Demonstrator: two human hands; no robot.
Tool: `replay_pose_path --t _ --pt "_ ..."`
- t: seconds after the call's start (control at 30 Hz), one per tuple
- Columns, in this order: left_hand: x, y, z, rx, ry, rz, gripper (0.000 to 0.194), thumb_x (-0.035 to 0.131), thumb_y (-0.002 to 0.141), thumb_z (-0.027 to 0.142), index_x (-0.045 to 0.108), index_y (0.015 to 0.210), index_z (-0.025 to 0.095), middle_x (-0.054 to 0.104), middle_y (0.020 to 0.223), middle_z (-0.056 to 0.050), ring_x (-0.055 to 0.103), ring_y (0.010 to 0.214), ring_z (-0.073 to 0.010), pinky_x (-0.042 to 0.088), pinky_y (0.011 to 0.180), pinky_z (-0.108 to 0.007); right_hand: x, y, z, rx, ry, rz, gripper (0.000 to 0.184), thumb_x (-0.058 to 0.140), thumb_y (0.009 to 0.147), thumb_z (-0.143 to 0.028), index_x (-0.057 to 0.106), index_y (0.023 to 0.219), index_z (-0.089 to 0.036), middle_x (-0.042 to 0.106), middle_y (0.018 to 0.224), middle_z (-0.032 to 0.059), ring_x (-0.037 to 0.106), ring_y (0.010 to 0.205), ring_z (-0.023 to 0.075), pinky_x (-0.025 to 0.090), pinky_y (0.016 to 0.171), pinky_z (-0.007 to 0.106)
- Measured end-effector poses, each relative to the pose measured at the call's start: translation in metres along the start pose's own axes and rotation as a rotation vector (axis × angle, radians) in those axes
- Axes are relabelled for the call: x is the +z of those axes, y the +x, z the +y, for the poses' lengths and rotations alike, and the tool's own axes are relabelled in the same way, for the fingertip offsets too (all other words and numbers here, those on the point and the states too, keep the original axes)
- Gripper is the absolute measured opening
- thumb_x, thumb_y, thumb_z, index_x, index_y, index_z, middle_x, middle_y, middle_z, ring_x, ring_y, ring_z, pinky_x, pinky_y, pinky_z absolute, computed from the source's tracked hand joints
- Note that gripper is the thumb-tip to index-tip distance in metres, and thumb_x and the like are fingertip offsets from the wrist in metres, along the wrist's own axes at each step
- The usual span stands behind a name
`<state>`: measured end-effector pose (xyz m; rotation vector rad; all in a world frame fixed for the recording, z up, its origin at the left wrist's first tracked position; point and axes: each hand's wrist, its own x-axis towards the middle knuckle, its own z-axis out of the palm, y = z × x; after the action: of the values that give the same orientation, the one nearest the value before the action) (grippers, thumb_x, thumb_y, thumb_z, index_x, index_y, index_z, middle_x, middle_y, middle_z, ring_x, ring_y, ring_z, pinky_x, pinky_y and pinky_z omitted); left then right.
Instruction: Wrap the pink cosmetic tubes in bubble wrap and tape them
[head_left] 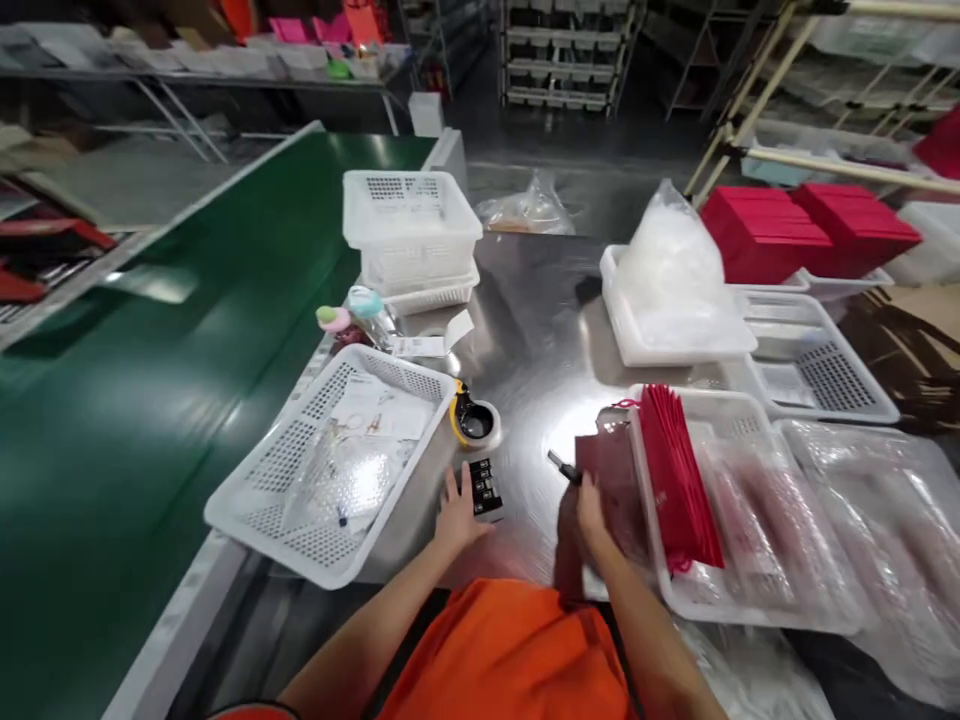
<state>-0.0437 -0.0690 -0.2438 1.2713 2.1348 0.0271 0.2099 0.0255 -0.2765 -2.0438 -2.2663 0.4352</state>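
Observation:
My left hand [457, 518] lies on the steel table with its fingers spread, against the left and lower edge of a row of small black pieces with white marks [484, 488]. Fingers of my right hand [591, 512] close on the end of a slim black pen-like tool with a silvery tip [562, 466], which points up and left. Just beyond the black pieces is a tape roll in a yellow and black dispenser [475, 418]. A dark red flat surface [616, 478] shows beside my right hand; its kind is unclear.
At left, a white basket [251, 488] holds clear bags and papers, beside a green conveyor belt [247, 290]. Red drawstring pouches [679, 480] lean in a white basket [750, 610] at right. Stacked white baskets [412, 225] and a bulging white bag [671, 250] stand farther back.

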Motion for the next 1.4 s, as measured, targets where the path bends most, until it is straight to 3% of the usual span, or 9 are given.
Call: replay_pose_path --t 0.13,0.23,0.37,0.6,0.77,0.9,1.07,1.3,1.4 --pt "-0.009 0.013 0.005 -0.024 -0.064 -0.087 0.143 0.089 0.058 0.021 -0.012 0.159 0.02 -0.012 0.165 -0.031 0.049 0.135 -0.0478 0.05 0.101 -0.048 -0.017 0.064 -0.056 -0.172 0.002 -0.072 0.058 0.045 0.091 -0.017 0.041 0.149 -0.012 0.049 0.146 0.0234 0.063 0.119 0.0297 0.055 0.091 0.039" --pt "-0.012 0.021 0.0 0.006 -0.141 -0.123 0.147 0.088 0.054 0.014 -0.015 0.158 0.014 -0.009 0.164 -0.035 0.05 0.135 -0.0459 0.05 0.102 -0.045 -0.011 0.061 -0.091 -0.56 0.045 -0.299 0.087 0.067 0.075 -0.019 0.033 0.155 -0.019 0.036 0.16 0.0149 0.043 0.142 0.0289 0.045 0.111 0.039" --pt "-0.011 0.03 -0.007 0.078 -0.231 -0.148 0.145 0.087 0.053 0.009 -0.012 0.159 0.014 -0.006 0.164 -0.035 0.053 0.134 -0.0424 0.049 0.104 -0.041 0.019 0.038 -0.108 -0.837 0.004 -0.542 0.128 0.078 0.055 -0.013 0.006 0.16 -0.007 0.004 0.167 0.0242 0.011 0.155 0.0389 0.026 0.123 0.054" --pt "0.0 0.034 -0.017 0.173 -0.325 -0.17 0.147 0.089 0.051 0.012 -0.011 0.158 0.008 -0.014 0.164 -0.033 0.028 0.15 -0.0408 0.04 0.115 -0.043 0.039 0.029 -0.11 -0.844 -0.013 -0.545 0.131 0.079 0.06 -0.018 -0.006 0.159 -0.003 0.0 0.166 0.0281 0.004 0.155 0.0381 0.023 0.124 0.054" --pt "0.012 0.037 -0.032 0.262 -0.435 -0.139 0.144 0.085 0.052 0.011 -0.012 0.158 0.009 -0.015 0.164 -0.031 0.011 0.154 -0.0401 0.035 0.119 -0.049 0.032 0.023 -0.136 -0.86 -0.255 -0.601 0.142 0.087 0.052 -0.03 0.0 0.16 -0.004 -0.01 0.164 0.0285 -0.011 0.152 0.0461 0.005 0.122 0.064" --pt "0.017 0.042 -0.035 0.266 -0.447 -0.122 0.131 0.081 0.056 0.011 -0.001 0.158 0.005 -0.004 0.165 -0.033 0.013 0.154 -0.0389 0.031 0.122 -0.049 0.029 0.025 -0.157 -0.912 -0.321 -0.563 0.135 0.086 0.057 -0.033 0.003 0.16 -0.006 -0.001 0.166 0.0283 -0.007 0.153 0.0457 -0.002 0.121 0.066" --pt "0.022 0.046 -0.029 0.244 -0.469 -0.107 0.127 0.082 0.06 0.015 0.002 0.158 0.004 -0.001 0.165 -0.033 0.012 0.155 -0.0377 0.028 0.123 -0.049 0.027 0.029 -0.159 -0.908 -0.332 -0.528 0.133 0.086 0.056 -0.031 0.008 0.161 -0.008 0.025 0.161 0.0301 0.019 0.15 0.0475 0.004 0.121 0.066" --pt "0.023 0.044 -0.025 0.299 -0.491 -0.158 0.135 0.083 0.055 0.008 -0.001 0.16 0.012 -0.006 0.167 -0.026 0.015 0.155 -0.0351 0.034 0.121 -0.045 0.03 0.019 -0.143 -0.733 -0.304 -0.509 0.132 0.086 0.057 -0.039 0.01 0.161 -0.007 0.023 0.162 0.0279 0.017 0.15 0.0473 0.012 0.121 0.063" --pt "0.024 0.036 -0.031 0.265 -0.524 -0.138 0.124 0.075 0.063 0.009 -0.001 0.16 0.017 -0.005 0.169 -0.022 0.032 0.15 -0.0347 0.047 0.111 -0.043 0.034 0.014 -0.145 -0.689 -0.299 -0.51 0.13 0.086 0.058 -0.032 0.01 0.16 -0.006 0.021 0.163 0.0279 0.014 0.151 0.0468 0.013 0.121 0.064"
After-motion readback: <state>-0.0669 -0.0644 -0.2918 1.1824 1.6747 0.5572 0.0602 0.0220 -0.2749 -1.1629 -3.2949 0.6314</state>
